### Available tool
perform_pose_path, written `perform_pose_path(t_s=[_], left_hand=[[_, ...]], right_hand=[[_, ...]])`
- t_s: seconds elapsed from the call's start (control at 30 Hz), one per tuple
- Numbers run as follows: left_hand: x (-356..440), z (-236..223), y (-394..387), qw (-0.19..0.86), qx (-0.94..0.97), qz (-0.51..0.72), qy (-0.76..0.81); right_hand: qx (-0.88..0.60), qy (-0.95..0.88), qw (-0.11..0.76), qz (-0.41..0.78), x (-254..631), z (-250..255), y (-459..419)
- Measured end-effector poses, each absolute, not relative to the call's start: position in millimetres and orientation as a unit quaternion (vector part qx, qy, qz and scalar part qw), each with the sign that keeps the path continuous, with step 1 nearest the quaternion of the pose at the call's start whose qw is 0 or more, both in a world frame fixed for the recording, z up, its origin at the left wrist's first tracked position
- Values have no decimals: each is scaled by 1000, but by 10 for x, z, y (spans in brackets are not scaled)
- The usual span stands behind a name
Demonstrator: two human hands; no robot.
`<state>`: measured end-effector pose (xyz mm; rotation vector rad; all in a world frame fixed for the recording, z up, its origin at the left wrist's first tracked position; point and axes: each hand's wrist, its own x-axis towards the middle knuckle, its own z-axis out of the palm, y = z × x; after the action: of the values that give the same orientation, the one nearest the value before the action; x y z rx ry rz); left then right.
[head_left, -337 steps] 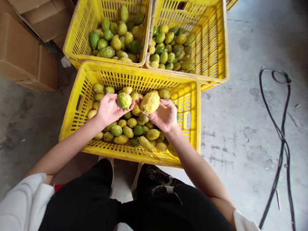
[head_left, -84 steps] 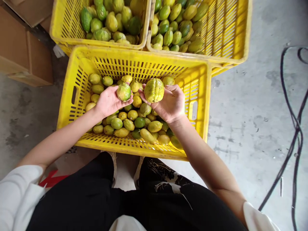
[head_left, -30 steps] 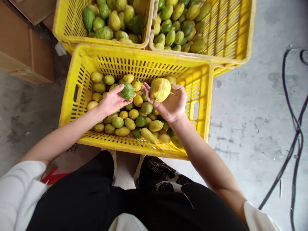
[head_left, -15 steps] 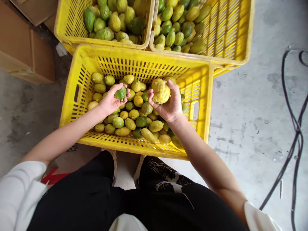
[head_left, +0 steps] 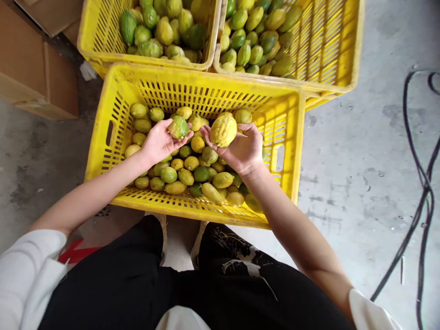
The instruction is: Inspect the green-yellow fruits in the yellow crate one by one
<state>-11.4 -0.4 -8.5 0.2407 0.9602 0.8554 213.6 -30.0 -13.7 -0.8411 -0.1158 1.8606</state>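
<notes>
My left hand point(head_left: 161, 143) holds a green-and-yellow lemon point(head_left: 178, 128) at its fingertips, palm turned up. Across from it, my right hand point(head_left: 248, 149) cradles a larger, bumpy yellow lemon point(head_left: 223, 130) on its fingers, the thumb loosely apart. Both hands hover over the near yellow plastic crate point(head_left: 192, 211). Under them lies a layer of loose lemons point(head_left: 186, 177), yellow to dark green. My right hand and forearm hide some of the fruit on the right side.
Two more yellow crates of green and yellow fruit, one at back left point(head_left: 147, 56) and one at back right point(head_left: 338, 55), adjoin the near crate. Cardboard boxes point(head_left: 24, 64) stand at far left. A black cable point(head_left: 417, 206) lies on the concrete floor at right.
Both lemons have been turned in my hands; the left one now shows a yellowish side. The right fingers have loosened and spread, and the yellow lemon sits slightly further left.
</notes>
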Motion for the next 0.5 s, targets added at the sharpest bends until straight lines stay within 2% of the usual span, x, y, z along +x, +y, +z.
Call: perform_pose_path(t_s=[0.3,0.5], left_hand=[[-144,-71,-16,792,107,407,441],[-132,-69,-17,789,126,408,442]], right_hand=[[-386,34,495,778,2116,34,-290],[-383,-20,512,768,2109,-18,-316]])
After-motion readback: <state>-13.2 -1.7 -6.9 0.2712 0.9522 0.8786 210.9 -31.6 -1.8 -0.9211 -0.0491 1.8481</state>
